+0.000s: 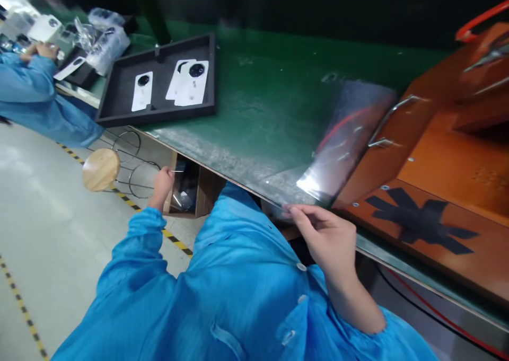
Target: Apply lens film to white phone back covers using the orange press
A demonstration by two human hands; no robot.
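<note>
Low on the left, my left hand (162, 187) is closed in a pinch at the mouth of a cardboard box (205, 191) below the bench edge. A thin strip (177, 170) sticks out from its fingertips; its kind is too small to tell. My right hand (328, 239) is closed at the bench's front edge, thumb and forefinger pinching something thin and clear, partly hidden. Just beyond it, a stack of clear plastic film (342, 138) lies on the green bench top. White phone back covers (192, 83) with round black camera areas lie in a black tray (159, 118) at the left.
An orange machine (457, 212) with metal handles and black tape stands at the right. A co-worker in a blue sleeve (27, 93) works at the far left beside plastic bags (106, 48). A round wooden stool (101, 169) stands on the floor at the left.
</note>
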